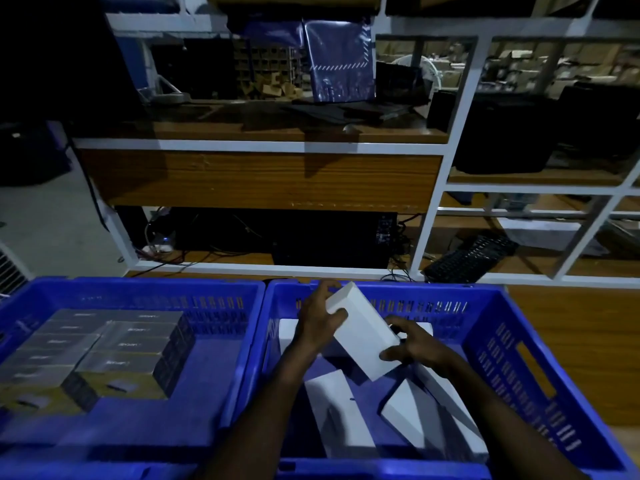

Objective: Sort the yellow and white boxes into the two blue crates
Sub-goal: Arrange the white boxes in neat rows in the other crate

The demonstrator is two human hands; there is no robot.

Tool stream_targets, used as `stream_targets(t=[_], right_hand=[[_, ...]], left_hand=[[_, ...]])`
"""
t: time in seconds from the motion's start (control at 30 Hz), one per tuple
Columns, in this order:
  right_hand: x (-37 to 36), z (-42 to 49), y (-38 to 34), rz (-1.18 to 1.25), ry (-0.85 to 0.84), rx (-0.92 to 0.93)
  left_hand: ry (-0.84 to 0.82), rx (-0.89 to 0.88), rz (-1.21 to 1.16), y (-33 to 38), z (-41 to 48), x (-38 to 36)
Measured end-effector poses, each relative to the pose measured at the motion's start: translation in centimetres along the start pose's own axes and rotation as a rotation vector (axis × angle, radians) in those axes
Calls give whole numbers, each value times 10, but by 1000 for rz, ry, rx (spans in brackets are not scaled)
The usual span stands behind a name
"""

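Note:
Two blue crates stand side by side in front of me. Above the right crate (519,344) both hands hold one white box (362,332), tilted. My left hand (317,320) grips its far end with fingers curled over the top. My right hand (414,344) grips its near end. Several more white boxes (337,407) lie loosely on the floor of the right crate. The left crate (221,341) holds several yellow boxes (104,355) packed in neat rows at its left side.
A white-framed shelf unit with wooden boards rises right behind the crates. A black keyboard (472,258) and cables lie on the low shelf at the right. A dark blue bag (341,64) hangs higher up. The right half of the left crate's floor is bare.

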State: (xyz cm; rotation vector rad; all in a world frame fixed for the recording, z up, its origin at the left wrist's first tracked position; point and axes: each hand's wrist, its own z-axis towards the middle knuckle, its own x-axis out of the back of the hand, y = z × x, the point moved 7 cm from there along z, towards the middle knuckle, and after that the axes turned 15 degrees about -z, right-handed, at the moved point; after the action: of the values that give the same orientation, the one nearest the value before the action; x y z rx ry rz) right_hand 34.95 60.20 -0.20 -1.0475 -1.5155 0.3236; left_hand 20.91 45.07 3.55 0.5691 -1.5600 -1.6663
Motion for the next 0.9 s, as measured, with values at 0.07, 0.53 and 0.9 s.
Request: stream_targets(t=[0.07,0.53,0.9], right_hand=[[6,2,-1,-131,63,32],[-10,15,-11,-796,117,171],[-21,21,-1,-860,103,112]], left_hand=[[-131,55,217,-3,-1,-4],[-277,53,662,-29,-18,4],[-327,35,758,-49,-12,-5]])
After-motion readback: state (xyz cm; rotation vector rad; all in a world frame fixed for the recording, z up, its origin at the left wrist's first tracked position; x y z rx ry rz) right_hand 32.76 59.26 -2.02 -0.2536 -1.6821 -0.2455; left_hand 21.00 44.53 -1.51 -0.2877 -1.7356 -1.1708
